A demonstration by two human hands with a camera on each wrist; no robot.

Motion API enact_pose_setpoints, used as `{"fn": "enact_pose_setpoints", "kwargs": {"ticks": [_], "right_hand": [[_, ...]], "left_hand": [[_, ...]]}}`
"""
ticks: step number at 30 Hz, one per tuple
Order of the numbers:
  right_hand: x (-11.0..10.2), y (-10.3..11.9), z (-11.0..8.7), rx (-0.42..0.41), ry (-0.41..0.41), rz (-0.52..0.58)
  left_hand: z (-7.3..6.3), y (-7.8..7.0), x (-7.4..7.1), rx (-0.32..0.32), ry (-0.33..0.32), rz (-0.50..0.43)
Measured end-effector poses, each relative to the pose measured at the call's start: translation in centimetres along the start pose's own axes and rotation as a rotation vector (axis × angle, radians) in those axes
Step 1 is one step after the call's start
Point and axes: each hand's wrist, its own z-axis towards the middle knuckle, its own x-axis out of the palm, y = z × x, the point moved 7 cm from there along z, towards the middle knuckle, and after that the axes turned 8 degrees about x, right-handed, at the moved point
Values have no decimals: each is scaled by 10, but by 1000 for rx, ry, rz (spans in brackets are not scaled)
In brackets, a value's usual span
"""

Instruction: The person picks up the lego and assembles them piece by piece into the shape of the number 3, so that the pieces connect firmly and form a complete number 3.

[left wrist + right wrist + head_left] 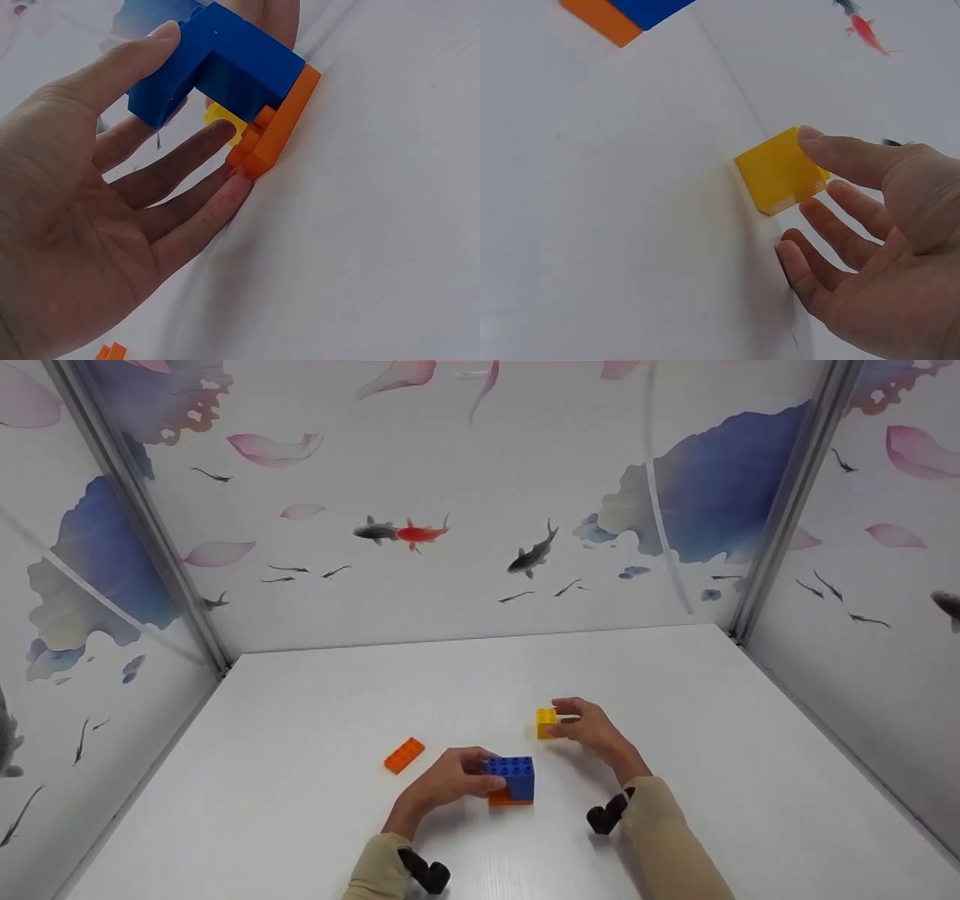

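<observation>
My left hand point(450, 780) grips a blue building block point(523, 786) between thumb and fingers. The block has an overhanging, arch-like shape and sits on one end of a flat orange plate brick point(285, 127). Other left fingertips touch the free end of this orange plate in the left wrist view. To the right and farther back, my right hand point(595, 733) pinches a small yellow block point(776, 172), its thumb on the near face and fingers around the far side. The yellow block stands on the white table.
A second flat orange brick point(404, 755) lies on the white table point(300, 720), left of my left hand. White panels point(465, 600) printed with fish and petals enclose the table at the back and sides, with metal posts point(787, 502) at the corners.
</observation>
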Motion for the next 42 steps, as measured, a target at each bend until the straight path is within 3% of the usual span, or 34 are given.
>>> {"fn": "enact_pose_setpoints", "kwargs": {"ticks": [11,17,30,42], "right_hand": [[4,7,-1,3,-57,-52],[6,21,-9,-38,-51,-74],[7,50,-35,-156,-46,-168],[0,64,-73,-262,-12,-107]], "left_hand": [[0,-7,0,25,-5,5],[-1,-7,-2,33,-15,-23],[-1,-3,-4,44,-27,-30],[0,-1,-2,38,-25,-86]]}}
